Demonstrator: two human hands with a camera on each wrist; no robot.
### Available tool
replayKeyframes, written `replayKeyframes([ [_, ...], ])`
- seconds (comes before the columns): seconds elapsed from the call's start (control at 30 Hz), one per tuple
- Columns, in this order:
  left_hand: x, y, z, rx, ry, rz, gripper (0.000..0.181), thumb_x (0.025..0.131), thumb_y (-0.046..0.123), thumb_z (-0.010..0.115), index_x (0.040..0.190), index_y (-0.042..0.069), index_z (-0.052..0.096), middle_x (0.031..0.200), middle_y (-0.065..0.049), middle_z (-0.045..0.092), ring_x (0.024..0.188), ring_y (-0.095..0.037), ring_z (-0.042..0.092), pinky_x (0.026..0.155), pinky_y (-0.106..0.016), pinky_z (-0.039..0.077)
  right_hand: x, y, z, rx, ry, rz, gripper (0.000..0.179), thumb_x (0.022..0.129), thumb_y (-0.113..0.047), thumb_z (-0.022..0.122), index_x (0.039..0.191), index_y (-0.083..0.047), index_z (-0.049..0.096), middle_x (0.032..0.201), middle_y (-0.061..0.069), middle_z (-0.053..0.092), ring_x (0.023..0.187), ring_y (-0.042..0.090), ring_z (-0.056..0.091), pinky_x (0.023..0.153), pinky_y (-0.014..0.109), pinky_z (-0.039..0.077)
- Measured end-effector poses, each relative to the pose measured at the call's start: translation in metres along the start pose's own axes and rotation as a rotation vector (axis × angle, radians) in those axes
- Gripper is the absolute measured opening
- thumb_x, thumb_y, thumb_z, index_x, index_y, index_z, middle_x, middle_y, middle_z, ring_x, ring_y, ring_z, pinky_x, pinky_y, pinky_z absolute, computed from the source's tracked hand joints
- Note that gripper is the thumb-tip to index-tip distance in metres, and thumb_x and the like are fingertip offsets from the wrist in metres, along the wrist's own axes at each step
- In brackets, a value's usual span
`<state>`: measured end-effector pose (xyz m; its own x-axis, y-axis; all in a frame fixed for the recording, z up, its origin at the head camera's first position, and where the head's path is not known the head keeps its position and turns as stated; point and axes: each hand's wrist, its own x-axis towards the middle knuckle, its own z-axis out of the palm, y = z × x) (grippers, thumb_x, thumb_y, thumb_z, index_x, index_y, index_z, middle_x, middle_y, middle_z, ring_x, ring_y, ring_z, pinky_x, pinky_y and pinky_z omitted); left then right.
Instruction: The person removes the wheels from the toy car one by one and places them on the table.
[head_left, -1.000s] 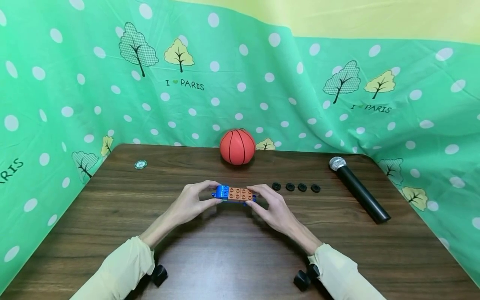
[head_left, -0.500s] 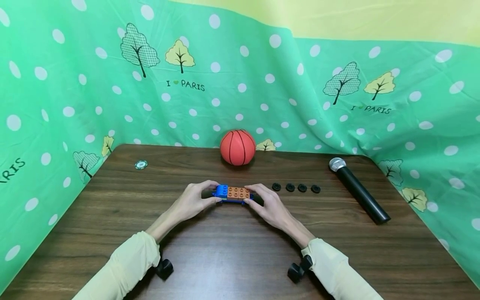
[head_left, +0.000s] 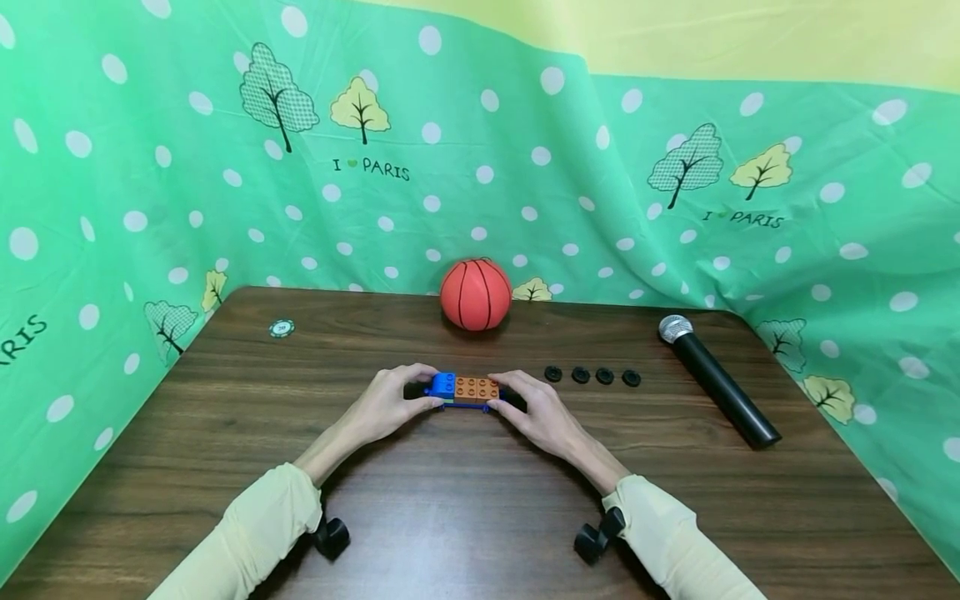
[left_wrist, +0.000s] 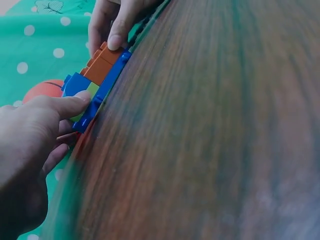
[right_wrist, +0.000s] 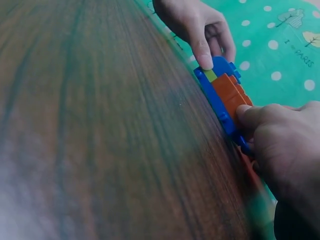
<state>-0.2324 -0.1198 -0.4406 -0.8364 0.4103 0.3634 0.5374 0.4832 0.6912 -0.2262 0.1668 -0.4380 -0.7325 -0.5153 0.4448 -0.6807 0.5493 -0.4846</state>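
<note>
A toy truck of building bricks (head_left: 476, 389) is at the middle of the table, between both hands. It has a blue block (head_left: 443, 385) at its left end and orange studded bricks (right_wrist: 231, 92) along the rest. Under these runs a blue base (left_wrist: 111, 80) with small stubs on its side, close against the tabletop. A yellow-green piece (right_wrist: 210, 75) shows beneath the blue block. My left hand (head_left: 386, 402) pinches the blue end between thumb and fingers. At the other end, my right hand (head_left: 543, 412) grips the orange bricks, its thumb on the near side.
Several small black wheels (head_left: 581, 375) lie in a row right of the truck. Behind it stands a red toy basketball (head_left: 476, 295). A black microphone (head_left: 723, 387) lies at the right, a poker chip (head_left: 282, 328) at the back left. Green dotted cloth (head_left: 480, 192) hangs behind the table.
Over the first half second the truck and my right hand shifted slightly left, and the truck came lower. Both forearms moved inward a little. Since then hardly anything has moved.
</note>
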Motion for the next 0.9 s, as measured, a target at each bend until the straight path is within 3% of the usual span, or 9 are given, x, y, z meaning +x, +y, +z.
replayKeyframes([
  [0.37,-0.002,0.0,0.0,-0.002,-0.017,-0.036,0.037,0.092,0.021,0.082,0.123,0.004,0.069,0.116,-0.009,0.075,0.114,-0.025,0.067,0.099,-0.047,0.051,-0.001,0.0,0.0,0.0,-0.013,0.002,0.041,0.098,-0.014,0.074,0.136,-0.004,0.065,0.126,0.01,0.068,0.113,0.024,0.066,0.092,0.046,0.055],
  [0.67,-0.003,-0.001,0.0,-0.011,-0.013,-0.047,0.045,0.089,0.024,0.085,0.127,0.007,0.068,0.115,-0.004,0.074,0.111,-0.023,0.067,0.098,-0.047,0.051,0.002,-0.001,0.0,0.046,-0.059,0.113,0.061,0.096,-0.017,0.077,0.15,-0.005,0.052,0.137,0.015,0.064,0.122,0.027,0.063,0.098,0.049,0.052],
  [0.8,-0.005,0.0,-0.004,0.001,-0.007,-0.062,0.06,0.088,0.03,0.086,0.138,0.007,0.062,0.127,-0.007,0.07,0.122,-0.026,0.062,0.103,-0.05,0.047,-0.001,-0.004,-0.003,0.047,-0.069,0.16,0.066,0.097,-0.023,0.076,0.154,-0.008,0.047,0.134,0.013,0.065,0.123,0.027,0.063,0.099,0.05,0.051],
  [0.9,-0.008,0.002,-0.011,0.038,0.012,-0.079,0.073,0.088,0.038,0.085,0.148,0.01,0.055,0.147,-0.011,0.057,0.137,-0.033,0.049,0.109,-0.059,0.04,-0.005,-0.006,-0.01,-0.007,-0.049,0.158,0.069,0.096,-0.033,0.076,0.154,-0.011,0.047,0.136,0.012,0.064,0.126,0.029,0.06,0.102,0.054,0.048],
])
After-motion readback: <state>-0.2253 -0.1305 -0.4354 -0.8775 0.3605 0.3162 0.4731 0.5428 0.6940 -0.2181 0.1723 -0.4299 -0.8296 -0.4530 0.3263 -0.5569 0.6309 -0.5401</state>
